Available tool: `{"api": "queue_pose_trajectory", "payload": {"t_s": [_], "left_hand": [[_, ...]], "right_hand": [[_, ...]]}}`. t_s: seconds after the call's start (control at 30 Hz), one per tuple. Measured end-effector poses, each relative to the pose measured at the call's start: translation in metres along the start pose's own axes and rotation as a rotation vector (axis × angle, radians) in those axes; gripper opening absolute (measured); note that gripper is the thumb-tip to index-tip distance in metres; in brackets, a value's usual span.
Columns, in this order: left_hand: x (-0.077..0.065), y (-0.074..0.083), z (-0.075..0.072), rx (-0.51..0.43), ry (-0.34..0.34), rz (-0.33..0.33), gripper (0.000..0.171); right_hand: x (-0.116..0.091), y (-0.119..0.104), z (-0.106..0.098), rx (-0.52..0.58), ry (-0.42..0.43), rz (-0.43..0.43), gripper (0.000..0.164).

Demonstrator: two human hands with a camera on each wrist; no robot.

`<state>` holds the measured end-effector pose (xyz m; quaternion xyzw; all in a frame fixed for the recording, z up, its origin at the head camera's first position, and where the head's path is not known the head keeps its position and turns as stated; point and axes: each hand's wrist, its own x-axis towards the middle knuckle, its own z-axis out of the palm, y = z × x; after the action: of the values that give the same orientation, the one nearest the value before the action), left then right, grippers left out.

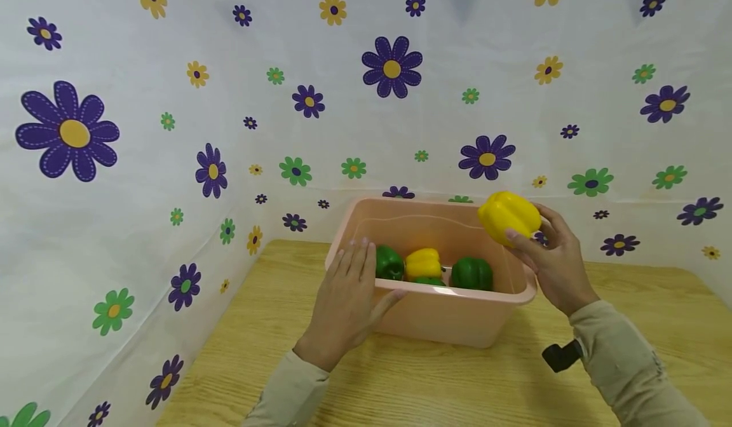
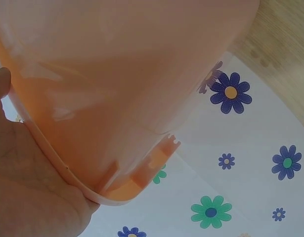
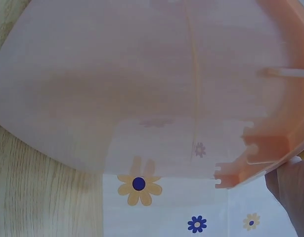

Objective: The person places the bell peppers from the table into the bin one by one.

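Observation:
My right hand (image 1: 555,262) holds a yellow bell pepper (image 1: 508,216) over the right end of a pink plastic bin (image 1: 434,319), thumb in front of the pepper. My left hand (image 1: 349,297) rests on the bin's front left corner, its fingers straight across the rim and its thumb along the front edge. Inside the bin lie another yellow bell pepper (image 1: 423,264) and green bell peppers, one at the left (image 1: 389,264), one at the right (image 1: 471,274) and one mostly hidden behind the front rim. In the left wrist view, the left palm (image 2: 38,182) lies against the rim.
The bin stands on a wood-grain table (image 1: 274,325). A white cloth (image 1: 343,128) printed with flowers hangs behind it and along the left side. A black strap piece (image 1: 562,356) sticks out at the right wrist.

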<state>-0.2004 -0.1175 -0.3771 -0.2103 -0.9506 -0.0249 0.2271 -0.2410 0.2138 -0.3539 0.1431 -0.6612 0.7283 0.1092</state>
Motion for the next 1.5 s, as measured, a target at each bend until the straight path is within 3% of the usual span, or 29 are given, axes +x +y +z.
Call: {"api": "queue_pose_trajectory", "payload": {"t_s": [0.27, 0.63, 0.9, 1.2, 1.37, 1.43, 1.5], "left_hand": [[0.001, 0.001, -0.001, -0.005, -0.008, -0.008, 0.089], [0.001, 0.001, 0.001, -0.005, -0.034, -0.018, 0.091], [0.001, 0.001, 0.001, -0.008, 0.006, -0.004, 0.089], [0.002, 0.0, 0.0, -0.01, -0.03, -0.012, 0.09], [0.004, -0.003, -0.011, -0.128, -0.079, 0.006, 0.09], [0.01, -0.009, -0.019, -0.207, -0.075, -0.01, 0.089], [0.021, -0.018, -0.026, -0.267, -0.061, -0.054, 0.086]], "right_hand": [[-0.001, -0.001, -0.001, -0.096, -0.019, -0.016, 0.064], [0.0, -0.005, -0.003, -0.103, -0.05, 0.032, 0.064], [0.002, -0.008, -0.002, -0.159, -0.079, 0.073, 0.069], [0.001, -0.006, -0.002, -0.155, -0.047, 0.063, 0.066], [0.0, -0.013, 0.001, -0.426, 0.068, 0.011, 0.067], [0.001, -0.015, 0.003, -0.602, 0.049, 0.032, 0.075], [0.004, -0.014, 0.005, -0.727, -0.035, 0.067, 0.078]]}}
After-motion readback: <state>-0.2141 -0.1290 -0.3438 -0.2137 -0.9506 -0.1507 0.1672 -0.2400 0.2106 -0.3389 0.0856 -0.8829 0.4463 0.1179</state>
